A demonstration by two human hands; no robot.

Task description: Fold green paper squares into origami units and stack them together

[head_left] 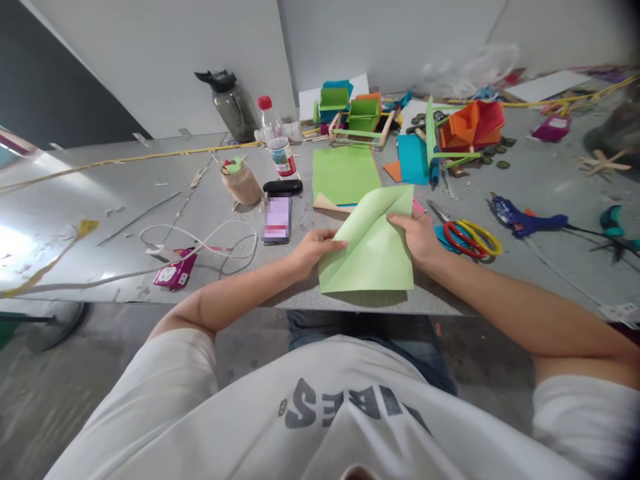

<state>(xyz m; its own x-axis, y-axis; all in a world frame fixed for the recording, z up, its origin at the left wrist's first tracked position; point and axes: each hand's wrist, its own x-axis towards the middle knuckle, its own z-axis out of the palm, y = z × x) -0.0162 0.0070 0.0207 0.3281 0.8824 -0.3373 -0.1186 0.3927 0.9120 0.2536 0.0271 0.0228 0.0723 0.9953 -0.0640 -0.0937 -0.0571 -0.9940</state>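
A light green sheet of paper (380, 257) is held up near the front edge of the table, bent by a diagonal crease. My left hand (316, 252) pinches its left side, thumb on top. On the upper right side, my right hand (417, 233) grips the sheet, also with the thumb on the face; its other fingers are mostly behind the paper. Just beyond lies a stack of green paper (345, 173) with one corner curled up. Close to my right hand are scissors with red and yellow handles (473, 239), resting partly on a blue piece.
A phone (277, 219), a red-capped bottle (280, 150), a cup of scraps (241, 181) and a dark water jug (233, 110) stand or lie to the left. On the right are a blue glue gun (525, 217) and an orange paper model (473, 127). A white cable (200, 230) loops at left.
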